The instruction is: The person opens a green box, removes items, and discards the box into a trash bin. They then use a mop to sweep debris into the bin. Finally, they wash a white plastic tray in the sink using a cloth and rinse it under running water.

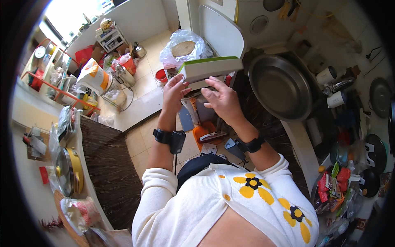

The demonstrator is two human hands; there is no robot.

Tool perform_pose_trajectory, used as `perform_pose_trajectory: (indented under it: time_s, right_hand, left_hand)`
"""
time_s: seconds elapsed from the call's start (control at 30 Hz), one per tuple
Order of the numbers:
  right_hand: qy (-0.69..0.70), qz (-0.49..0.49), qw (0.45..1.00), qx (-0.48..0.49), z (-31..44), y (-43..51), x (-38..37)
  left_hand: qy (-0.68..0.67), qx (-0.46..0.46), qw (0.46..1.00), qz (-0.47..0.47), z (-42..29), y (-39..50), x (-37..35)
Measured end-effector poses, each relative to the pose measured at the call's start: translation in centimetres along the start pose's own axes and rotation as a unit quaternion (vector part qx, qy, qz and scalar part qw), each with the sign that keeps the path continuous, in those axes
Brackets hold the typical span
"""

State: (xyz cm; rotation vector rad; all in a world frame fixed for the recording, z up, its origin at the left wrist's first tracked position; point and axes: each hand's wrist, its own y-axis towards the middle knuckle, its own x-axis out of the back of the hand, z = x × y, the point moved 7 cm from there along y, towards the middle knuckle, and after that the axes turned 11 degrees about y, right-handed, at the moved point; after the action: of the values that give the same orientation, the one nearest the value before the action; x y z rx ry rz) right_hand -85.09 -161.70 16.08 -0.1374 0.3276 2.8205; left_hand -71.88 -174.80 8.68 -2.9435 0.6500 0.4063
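Observation:
A long white box with a green top edge (213,68) sits tilted just beyond my hands, at the top middle. My left hand (173,94) is at its left end, fingers curled and thumb pointing right. Whether those fingers pinch something thin cannot be made out. Below the box's lower edge, my right hand (222,100) has its fingers spread, with nothing visible between them. Behind the box, a clear plastic bag (168,46) surrounds a round, brown, flat-topped thing (183,48).
A large metal basin (279,88) stands on the right counter. An orange dustpan (202,131) and a brush are on the floor below my hands. To the left are a yellow pot with a glass lid (77,169), a metal kettle (123,75) and an orange-framed rack (58,88).

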Motion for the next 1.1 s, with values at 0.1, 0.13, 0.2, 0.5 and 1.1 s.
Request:
perform_pose_trajectory:
  time_s: [0.1,0.13,0.2,0.5,1.1]
  right_hand:
    - [-0.112,0.026,0.992,0.057,0.4,2.3,-0.9]
    - [-0.151,0.019,0.984,0.095,0.9,3.0,-0.7]
    - [-0.156,0.000,0.974,0.163,1.4,4.4,0.1]
    - [-0.287,-0.291,0.908,0.097,-8.8,6.4,7.9]
    - [0.258,-0.319,0.889,-0.202,-20.9,6.9,-1.3]
  left_hand:
    - [0.056,0.037,0.998,0.015,0.4,2.7,2.1]
    - [0.085,0.043,0.995,0.006,0.4,3.5,3.2]
    - [0.112,0.052,0.992,0.007,0.5,4.8,5.2]
    - [0.242,-0.011,0.963,0.121,1.1,9.0,10.1]
    - [0.393,-0.234,0.807,0.373,-3.1,13.2,4.7]
